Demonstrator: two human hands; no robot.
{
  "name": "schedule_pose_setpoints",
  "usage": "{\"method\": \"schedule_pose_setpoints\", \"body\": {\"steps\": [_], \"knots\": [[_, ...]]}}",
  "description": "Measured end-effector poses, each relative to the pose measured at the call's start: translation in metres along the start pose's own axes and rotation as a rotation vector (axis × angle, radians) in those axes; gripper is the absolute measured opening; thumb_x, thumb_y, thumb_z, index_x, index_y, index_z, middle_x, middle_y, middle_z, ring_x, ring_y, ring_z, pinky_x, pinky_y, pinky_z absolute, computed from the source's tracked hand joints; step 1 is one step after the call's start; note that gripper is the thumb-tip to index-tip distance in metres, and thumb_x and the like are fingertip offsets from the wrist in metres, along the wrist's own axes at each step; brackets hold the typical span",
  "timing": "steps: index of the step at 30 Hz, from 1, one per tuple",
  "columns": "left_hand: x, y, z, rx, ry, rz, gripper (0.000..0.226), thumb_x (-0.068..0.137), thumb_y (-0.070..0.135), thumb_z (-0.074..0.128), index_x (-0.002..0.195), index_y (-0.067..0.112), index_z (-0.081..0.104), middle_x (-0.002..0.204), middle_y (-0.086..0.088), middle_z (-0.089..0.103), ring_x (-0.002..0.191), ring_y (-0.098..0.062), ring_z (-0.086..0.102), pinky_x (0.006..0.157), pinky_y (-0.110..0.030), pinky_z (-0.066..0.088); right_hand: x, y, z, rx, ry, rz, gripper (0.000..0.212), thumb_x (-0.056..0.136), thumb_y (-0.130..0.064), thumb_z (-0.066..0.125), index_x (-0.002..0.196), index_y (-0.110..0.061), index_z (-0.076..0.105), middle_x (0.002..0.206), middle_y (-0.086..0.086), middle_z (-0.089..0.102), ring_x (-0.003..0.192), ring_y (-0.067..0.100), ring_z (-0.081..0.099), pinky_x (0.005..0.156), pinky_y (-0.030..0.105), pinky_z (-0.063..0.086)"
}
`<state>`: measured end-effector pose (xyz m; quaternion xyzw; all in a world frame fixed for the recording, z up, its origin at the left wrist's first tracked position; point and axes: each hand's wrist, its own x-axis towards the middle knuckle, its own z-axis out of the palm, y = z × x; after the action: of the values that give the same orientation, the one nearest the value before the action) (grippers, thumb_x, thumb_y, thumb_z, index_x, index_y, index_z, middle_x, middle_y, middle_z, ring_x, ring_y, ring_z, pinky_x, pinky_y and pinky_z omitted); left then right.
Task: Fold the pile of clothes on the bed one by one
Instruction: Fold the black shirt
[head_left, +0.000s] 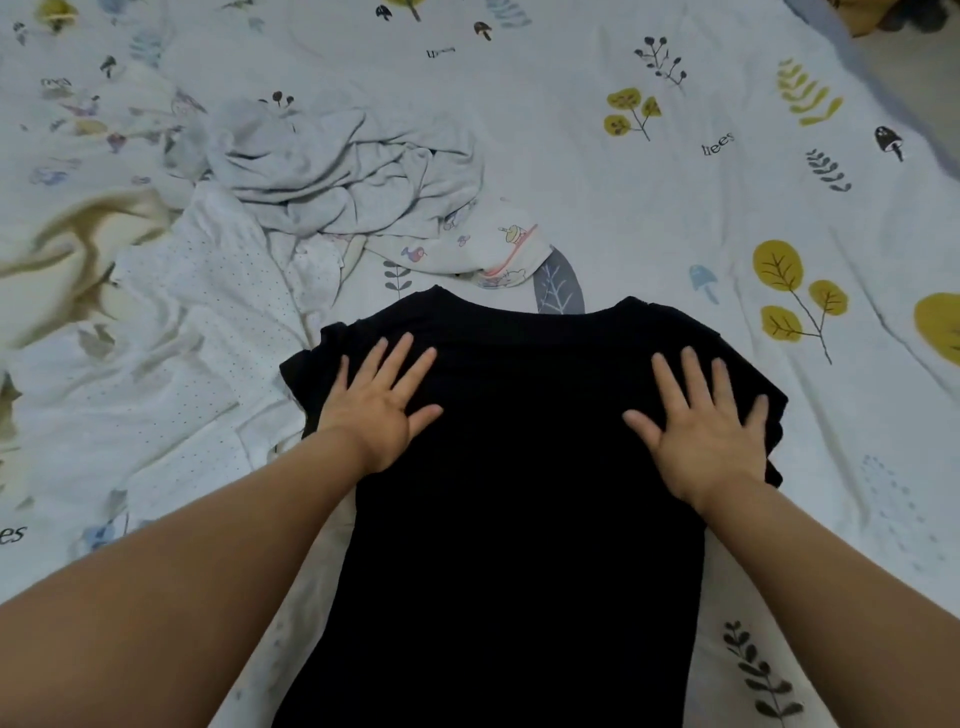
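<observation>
Head view, looking down at a bed (675, 208) covered by a pale sheet printed with leaves, mushrooms and small words. A black T-shirt (519, 493) lies spread flat in the near centre, neckline pointing away from the viewer. The left hand (379, 402) and the right hand (706, 423) both rest palm-down on the shirt's upper part — fingers straight and spread — one near each shoulder. Beyond and to the left lies the unfolded pile: a crumpled grey garment (343, 171), a white dotted garment (208, 312), a cream cloth (78, 244) and a cartoon-printed piece (493, 249).
</observation>
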<state>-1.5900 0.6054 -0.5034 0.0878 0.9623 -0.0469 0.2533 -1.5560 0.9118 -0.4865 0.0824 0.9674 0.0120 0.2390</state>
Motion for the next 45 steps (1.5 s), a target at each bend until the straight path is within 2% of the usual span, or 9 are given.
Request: {"method": "schedule_pose_setpoints", "body": {"steps": [5, 10, 14, 18, 26, 30, 37, 40, 45], "knots": [[-0.025, 0.023, -0.015, -0.095, 0.271, 0.013, 0.059, 0.097, 0.036, 0.039, 0.148, 0.014, 0.019, 0.156, -0.011, 0.014, 0.143, -0.027, 0.012, 0.116, -0.045, 0.007, -0.022, -0.016, -0.017, 0.108, 0.214, -0.092, 0.050, 0.098, -0.032, 0.039, 0.144, -0.014, 0.031, 0.154, 0.012, 0.019, 0.144, 0.029, 0.008, 0.113, 0.054, 0.007], [-0.088, 0.044, 0.006, -0.391, 0.440, -0.006, 0.044, 0.077, 0.008, 0.066, 0.119, -0.001, 0.058, 0.124, -0.022, 0.055, 0.111, -0.039, 0.054, 0.093, -0.049, 0.043, -0.083, -0.035, 0.003, 0.313, 0.422, -0.183, 0.041, 0.076, -0.006, 0.067, 0.116, 0.002, 0.060, 0.123, 0.027, 0.053, 0.113, 0.044, 0.051, 0.090, 0.052, 0.043], [-0.144, 0.049, 0.024, -0.508, 0.313, -0.229, 0.052, 0.087, 0.014, 0.057, 0.134, 0.002, 0.041, 0.138, -0.018, 0.038, 0.125, -0.033, 0.039, 0.098, -0.041, 0.038, -0.144, -0.041, 0.019, 0.327, 0.129, 0.024, 0.060, 0.092, -0.026, 0.049, 0.144, -0.011, 0.024, 0.142, 0.016, 0.031, 0.125, 0.029, 0.038, 0.098, 0.038, 0.038], [-0.191, 0.045, 0.043, -0.601, 0.149, -0.488, 0.045, 0.090, 0.030, 0.054, 0.125, 0.006, 0.039, 0.124, -0.016, 0.043, 0.112, -0.030, 0.044, 0.088, -0.042, 0.041, -0.195, -0.040, 0.036, 0.356, -0.022, 0.156, 0.067, 0.094, -0.035, 0.043, 0.147, -0.012, 0.009, 0.136, 0.012, 0.038, 0.123, 0.026, 0.041, 0.097, 0.037, 0.038], [-0.261, 0.018, 0.066, -0.842, -0.193, -0.343, 0.020, 0.082, 0.040, 0.066, 0.085, 0.022, 0.059, 0.084, 0.005, 0.066, 0.085, -0.017, 0.065, 0.079, -0.028, 0.050, -0.266, -0.025, 0.063, 0.384, -0.253, 0.274, 0.035, 0.083, -0.044, 0.057, 0.108, -0.020, 0.052, 0.101, 0.001, 0.061, 0.100, 0.022, 0.058, 0.082, 0.032, 0.044], [-0.292, 0.003, 0.070, -1.184, -0.328, -0.206, 0.016, 0.077, 0.001, 0.070, 0.086, 0.013, 0.065, 0.074, 0.005, 0.070, 0.080, -0.016, 0.068, 0.072, -0.021, 0.053, -0.291, -0.015, 0.070, 0.480, -0.289, 0.198, 0.018, 0.079, -0.028, 0.061, 0.095, -0.022, 0.057, 0.095, 0.000, 0.063, 0.087, 0.020, 0.057, 0.072, 0.028, 0.045], [-0.321, -0.021, 0.070, -1.472, -0.388, -0.264, 0.023, 0.085, 0.013, 0.065, 0.107, 0.012, 0.060, 0.097, -0.010, 0.072, 0.087, -0.024, 0.070, 0.076, -0.031, 0.053, -0.324, 0.006, 0.062, 1.150, -0.268, 0.269, 0.017, 0.082, -0.014, 0.067, 0.097, -0.012, 0.061, 0.089, 0.006, 0.070, 0.082, 0.025, 0.068, 0.077, 0.037, 0.054], [-0.329, -0.030, 0.075, -1.335, -0.513, -0.250, 0.020, 0.076, 0.021, 0.075, 0.089, 0.009, 0.066, 0.066, -0.006, 0.068, 0.055, -0.019, 0.063, 0.050, -0.023, 0.044, -0.330, 0.013, 0.066, 1.150, -0.418, 0.328, 0.012, 0.083, -0.006, 0.065, 0.095, -0.004, 0.065, 0.084, 0.014, 0.071, 0.077, 0.029, 0.069, 0.067, 0.033, 0.054], [-0.333, -0.043, 0.074, -1.097, -0.708, -0.254, 0.016, 0.077, 0.018, 0.072, 0.078, 0.006, 0.062, 0.050, -0.001, 0.057, 0.040, -0.011, 0.049, 0.039, -0.019, 0.035, -0.331, 0.027, 0.068, 0.884, -0.541, 0.310, 0.004, 0.084, -0.007, 0.063, 0.083, -0.010, 0.064, 0.079, 0.007, 0.069, 0.072, 0.019, 0.065, 0.056, 0.022, 0.044]]}}
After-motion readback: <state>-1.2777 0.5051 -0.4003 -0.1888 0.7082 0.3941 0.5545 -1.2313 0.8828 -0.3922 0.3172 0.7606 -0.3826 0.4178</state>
